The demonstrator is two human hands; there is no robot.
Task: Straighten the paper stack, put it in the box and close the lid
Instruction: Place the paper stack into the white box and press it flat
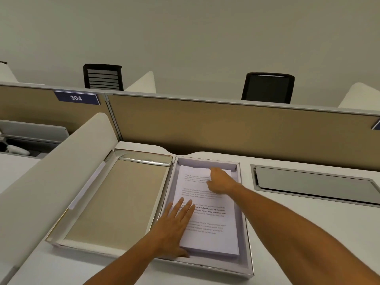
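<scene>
The desk (287,233) was a pale, bare surface backed by a tan partition (226,124), and on it the box (245,233) lay open with its lid (115,202) folded out flat to the left, inner face up, the two joined along the shared edge. The paper stack (209,239) already sat inside the box tray, with a gap showing on the right side and at the near end, so it looked set toward the left wall rather than centred. The top sheets at the far end appeared slightly fanned and lifted, though the blur made that hard to confirm. The left hand (174,229) lay flat on the near left part of the stack, fingers spread and extended, clamped on nothing, simply pressing down. The right hand (221,182) reached to the far right part of the stack with its fingers curled downward onto the paper; whether they pinched a sheet or only pushed could not be told. The step in hand seemed to be settling the stack in the tray before closing. Done well, it would call for the flat palm to hold the bulk steady while the far hand nudged the loose top sheets square against the far wall, and for both hands to clear the tray before the lid swung over, since a raised corner could catch under the rim.
</scene>
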